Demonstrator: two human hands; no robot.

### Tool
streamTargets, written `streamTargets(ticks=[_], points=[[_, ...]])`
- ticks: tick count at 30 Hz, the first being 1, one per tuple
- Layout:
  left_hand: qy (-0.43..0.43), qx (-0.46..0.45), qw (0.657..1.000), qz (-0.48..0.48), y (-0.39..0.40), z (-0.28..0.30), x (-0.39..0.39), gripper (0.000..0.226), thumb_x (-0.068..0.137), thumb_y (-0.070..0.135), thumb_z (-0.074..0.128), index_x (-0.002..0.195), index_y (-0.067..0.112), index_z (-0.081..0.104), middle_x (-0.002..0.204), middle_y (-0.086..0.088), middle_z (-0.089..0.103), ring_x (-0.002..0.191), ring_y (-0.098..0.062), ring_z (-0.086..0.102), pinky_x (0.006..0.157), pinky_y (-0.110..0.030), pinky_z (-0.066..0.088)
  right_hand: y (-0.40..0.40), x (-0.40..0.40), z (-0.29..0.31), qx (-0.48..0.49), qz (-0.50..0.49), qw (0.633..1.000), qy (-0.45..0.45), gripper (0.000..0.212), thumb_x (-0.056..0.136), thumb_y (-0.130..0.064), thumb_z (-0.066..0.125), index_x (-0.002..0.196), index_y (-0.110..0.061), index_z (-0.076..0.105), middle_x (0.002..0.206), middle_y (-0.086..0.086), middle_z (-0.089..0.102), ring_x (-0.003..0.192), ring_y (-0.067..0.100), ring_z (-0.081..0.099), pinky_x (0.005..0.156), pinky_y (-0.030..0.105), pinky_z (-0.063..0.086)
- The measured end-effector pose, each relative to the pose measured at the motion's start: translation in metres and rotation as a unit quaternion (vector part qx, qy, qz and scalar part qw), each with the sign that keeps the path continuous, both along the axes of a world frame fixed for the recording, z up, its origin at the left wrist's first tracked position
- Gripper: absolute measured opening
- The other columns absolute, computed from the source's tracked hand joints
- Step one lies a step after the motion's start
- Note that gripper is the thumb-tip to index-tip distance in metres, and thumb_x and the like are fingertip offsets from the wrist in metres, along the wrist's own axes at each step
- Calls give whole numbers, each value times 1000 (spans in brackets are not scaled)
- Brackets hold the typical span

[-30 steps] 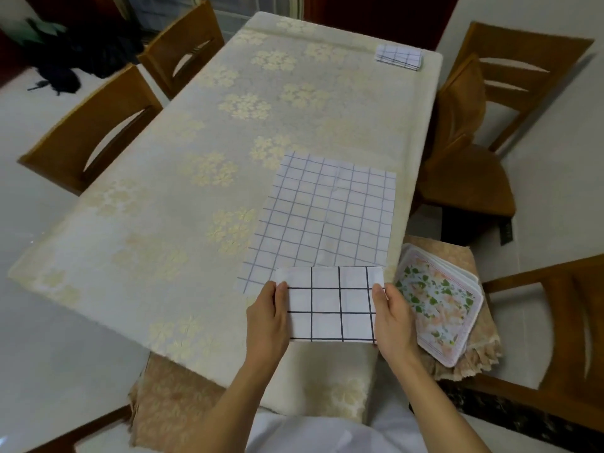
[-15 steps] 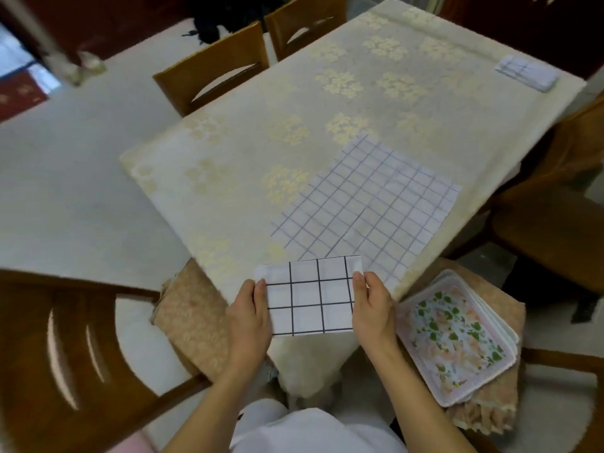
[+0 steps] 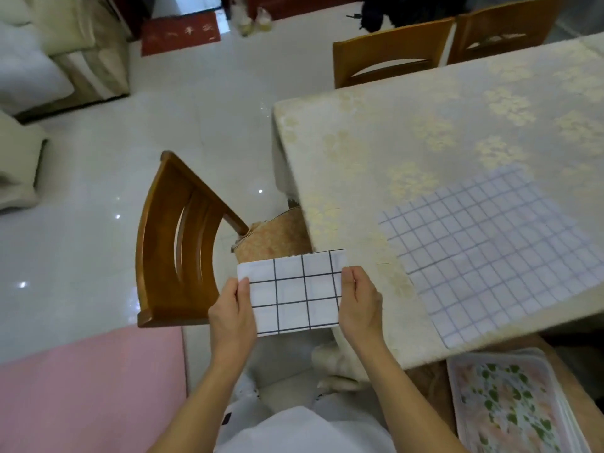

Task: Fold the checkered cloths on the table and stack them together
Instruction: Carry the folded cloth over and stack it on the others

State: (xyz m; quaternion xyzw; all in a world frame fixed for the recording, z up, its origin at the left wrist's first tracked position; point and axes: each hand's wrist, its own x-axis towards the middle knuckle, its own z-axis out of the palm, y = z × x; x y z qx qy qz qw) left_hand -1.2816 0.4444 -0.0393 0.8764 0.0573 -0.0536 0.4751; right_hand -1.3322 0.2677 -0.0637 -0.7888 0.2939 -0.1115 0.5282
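Lower centre of the frame: folded checkered cloth point(image 3: 295, 294), bold dark grid, held in the air off the table's corner, long axis running left to right. Left hand point(image 3: 232, 313) pinches its left short edge, right hand point(image 3: 359, 305) its right edge. Unfolded checkered cloth point(image 3: 490, 253), finer grid, lies flat on the table point(image 3: 392, 132), to the right of the grip; right hand nearer. Stacking spot probably out of view.
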Motion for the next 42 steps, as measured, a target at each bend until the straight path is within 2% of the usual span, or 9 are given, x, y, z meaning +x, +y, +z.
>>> streamTargets(ticks=[2,7,10,15,18,25,31,36,42], points=[[-3,-3,1000,22,20,-3,2,30,105,26,41,85,8,55,69,-1,54,58,3,57,42,-9,38,20,8,3,-2,17,1000,-2,32,107,-25,38,80,-11,51,63,-6,48,56,0,44,51,17,33],[0,-15,998,54,65,-12,9,33,104,31,40,82,12,55,70,-8,57,62,-14,54,46,-14,39,62,24,8,0,56,998,14,30,107,-22,38,84,-10,52,66,-10,51,62,-8,53,52,9,37],[-3,-31,997,67,94,-11,21,34,104,29,40,81,9,54,69,-5,55,62,-14,52,48,-13,39,92,40,10,-2,69,997,26,31,107,-24,37,89,-8,55,71,-7,56,65,-9,54,54,9,40],[-8,-41,997,67,159,-8,60,27,105,23,41,86,8,53,68,4,51,57,-3,54,47,-7,41,156,82,6,-49,66,996,32,32,107,-34,34,86,-19,55,75,-6,60,71,5,57,60,27,46],[-12,-34,997,62,213,-5,90,31,105,25,42,76,14,48,65,2,49,56,-7,47,47,-10,37,208,109,7,-67,54,995,47,32,107,-34,35,88,-22,57,78,-6,64,71,8,60,64,33,50],[-26,-12,999,36,312,2,163,41,105,26,44,65,19,36,57,6,38,53,-9,33,47,-22,27,306,170,15,-50,36,997,39,33,107,-31,35,89,-17,59,78,-5,63,73,1,58,55,13,39],[-21,-16,999,23,359,-1,204,42,105,29,43,67,13,33,57,3,31,52,-9,26,49,-25,25,351,207,16,-30,27,999,8,35,107,-29,36,85,-14,59,75,-1,63,69,11,60,53,21,45],[-11,-14,999,34,380,-5,239,43,105,27,44,66,15,31,57,5,30,50,-8,28,48,-23,26,373,245,7,-42,30,999,-5,38,107,-27,38,75,-12,52,64,-1,49,57,5,43,52,19,34],[3,-7,999,36,397,-16,314,42,104,30,43,67,13,33,58,3,32,53,-9,26,49,-24,26,390,318,-8,-55,26,998,-1,37,106,-30,37,74,-15,49,63,-3,45,58,6,41,53,21,34]])
